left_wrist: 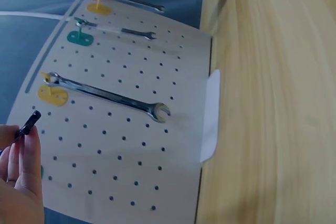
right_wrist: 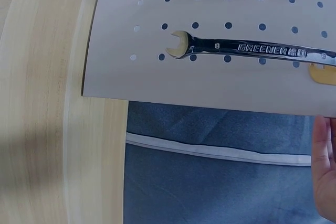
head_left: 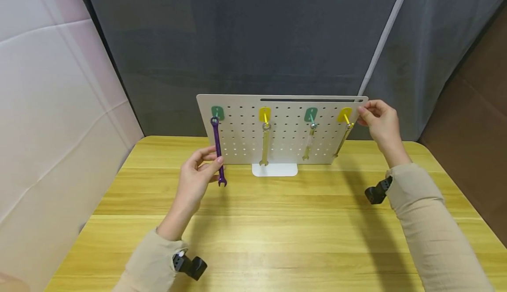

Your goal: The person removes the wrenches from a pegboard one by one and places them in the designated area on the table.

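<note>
In the head view my left hand [head_left: 192, 177] pinches a purple combination wrench [head_left: 217, 140] by its lower half, open end down. The wrench's ring end overlaps the leftmost green hook [head_left: 217, 112] of a white pegboard [head_left: 241, 144]. My right hand [head_left: 383, 124] grips the board's upper right edge, thumb on the front. Three silver wrenches hang by their ring ends: one on a yellow hook [head_left: 264, 114], one on a green hook [head_left: 310, 114], one on the far right yellow hook [head_left: 345, 114]. The left wrist view shows only a dark end of the held wrench [left_wrist: 31, 123].
The board stands upright on a white foot plate [head_left: 274, 170] on a wooden table [head_left: 277, 221]. Behind it hangs a dark grey curtain [head_left: 237, 37]. A white cloth wall [head_left: 59, 107] is at the left, a brown panel [head_left: 475, 129] at the right.
</note>
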`<state>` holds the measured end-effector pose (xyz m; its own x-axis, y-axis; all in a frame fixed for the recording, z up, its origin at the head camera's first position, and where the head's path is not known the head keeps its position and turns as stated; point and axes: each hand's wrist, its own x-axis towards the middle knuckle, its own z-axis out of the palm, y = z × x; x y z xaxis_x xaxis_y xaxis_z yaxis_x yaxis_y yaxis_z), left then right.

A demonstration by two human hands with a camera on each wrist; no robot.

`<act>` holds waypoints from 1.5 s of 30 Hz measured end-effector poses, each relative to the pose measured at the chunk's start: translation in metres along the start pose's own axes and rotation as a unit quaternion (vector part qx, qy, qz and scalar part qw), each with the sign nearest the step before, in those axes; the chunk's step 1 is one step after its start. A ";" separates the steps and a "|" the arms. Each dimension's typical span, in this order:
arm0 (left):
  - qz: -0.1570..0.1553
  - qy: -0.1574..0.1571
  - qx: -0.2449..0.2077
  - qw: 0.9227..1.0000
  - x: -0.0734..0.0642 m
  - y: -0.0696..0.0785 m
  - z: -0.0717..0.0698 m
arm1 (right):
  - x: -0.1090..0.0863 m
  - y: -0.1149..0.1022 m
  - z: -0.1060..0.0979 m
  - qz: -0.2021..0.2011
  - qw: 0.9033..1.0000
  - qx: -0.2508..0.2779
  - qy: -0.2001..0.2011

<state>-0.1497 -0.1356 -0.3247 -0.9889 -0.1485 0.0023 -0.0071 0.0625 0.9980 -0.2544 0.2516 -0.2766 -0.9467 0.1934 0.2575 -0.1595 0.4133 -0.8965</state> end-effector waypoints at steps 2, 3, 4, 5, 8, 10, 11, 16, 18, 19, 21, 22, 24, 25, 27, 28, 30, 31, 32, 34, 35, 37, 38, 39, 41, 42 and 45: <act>0.002 -0.004 -0.001 1.000 -0.001 0.003 0.000 | 0.000 0.000 0.000 0.002 1.000 0.000 0.001; 0.004 -0.005 -0.002 1.000 -0.002 0.004 0.001 | -0.001 0.000 0.000 0.002 1.000 -0.004 0.001; 0.005 -0.007 -0.003 1.000 -0.003 0.005 0.001 | -0.001 -0.001 0.000 0.002 1.000 -0.007 0.002; 0.007 -0.008 -0.004 1.000 -0.004 0.006 0.001 | -0.001 -0.001 0.001 0.002 1.000 -0.011 0.003; 0.009 -0.013 -0.004 1.000 -0.006 0.009 0.002 | -0.001 -0.001 0.001 0.001 1.000 -0.017 0.005; 0.007 -0.018 0.001 1.000 -0.008 0.010 0.001 | -0.001 0.000 0.001 -0.001 1.000 -0.016 0.005; 0.006 -0.021 0.007 1.000 -0.009 0.010 0.000 | -0.001 0.000 0.001 -0.001 1.000 -0.016 0.006; -0.005 -0.032 0.032 0.999 -0.011 0.003 -0.006 | 0.000 0.000 0.000 0.004 1.000 -0.020 -0.001; -0.011 -0.036 0.039 0.999 -0.011 -0.001 -0.010 | 0.000 0.000 0.000 0.007 1.000 -0.024 -0.004; -0.015 -0.038 0.043 0.998 -0.011 -0.004 -0.012 | 0.000 0.000 0.000 0.007 1.000 -0.025 -0.005; -0.024 -0.041 0.051 0.998 -0.012 -0.009 -0.015 | 0.000 0.000 0.000 0.006 1.000 -0.022 -0.003; -0.027 -0.044 0.055 0.997 -0.012 -0.011 -0.018 | 0.000 0.000 0.000 0.006 1.000 -0.022 -0.002; -0.035 -0.045 0.064 0.996 -0.012 -0.017 -0.022 | -0.001 -0.001 0.000 0.005 1.000 -0.021 0.000; -0.038 -0.045 0.067 0.996 -0.011 -0.020 -0.024 | -0.001 0.000 0.000 0.004 1.000 -0.019 0.001; -0.045 -0.043 0.074 0.995 -0.011 -0.026 -0.029 | -0.002 0.000 0.000 0.004 1.000 -0.018 0.003; -0.048 -0.042 0.078 0.995 -0.011 -0.029 -0.031 | -0.002 0.000 0.001 0.004 1.000 -0.017 0.004; -0.054 -0.040 0.086 0.994 -0.010 -0.034 -0.035 | -0.002 0.000 0.001 0.004 1.000 -0.012 0.005; -0.056 -0.040 0.091 0.993 -0.009 -0.037 -0.038 | -0.002 0.000 0.001 0.004 1.000 -0.010 0.005; -0.058 -0.040 0.093 0.993 -0.009 -0.039 -0.040 | -0.002 0.000 0.001 0.004 1.000 -0.009 0.005; -0.062 -0.040 0.099 0.992 -0.008 -0.045 -0.044 | -0.002 -0.001 0.001 0.004 1.000 -0.005 0.007; -0.063 -0.041 0.103 0.992 -0.007 -0.047 -0.047 | -0.002 -0.001 0.001 0.004 1.000 -0.003 0.007; -0.068 -0.040 0.107 0.991 -0.006 -0.053 -0.051 | -0.002 0.000 0.001 0.003 1.000 0.000 0.008; -0.071 -0.039 0.108 0.991 -0.005 -0.055 -0.053 | -0.002 0.000 0.001 0.003 1.000 0.001 0.008; -0.076 -0.039 0.111 0.990 -0.004 -0.058 -0.056 | -0.002 0.001 0.001 0.003 1.000 0.001 0.008; -0.084 -0.038 0.114 0.989 -0.003 -0.063 -0.060 | -0.002 0.001 0.001 0.004 1.000 0.002 0.007; -0.089 -0.039 0.115 0.989 -0.002 -0.065 -0.062 | -0.001 0.001 0.001 0.005 1.000 0.007 0.004; -0.100 -0.047 0.123 0.986 -0.002 -0.071 -0.068 | -0.002 0.000 0.001 0.008 1.000 0.007 0.001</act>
<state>-0.1374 -0.2068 -0.3910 -0.9733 -0.0914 -0.2106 -0.2281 0.2809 0.9322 -0.2530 0.2508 -0.2774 -0.9486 0.2013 0.2444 -0.1491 0.3971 -0.9056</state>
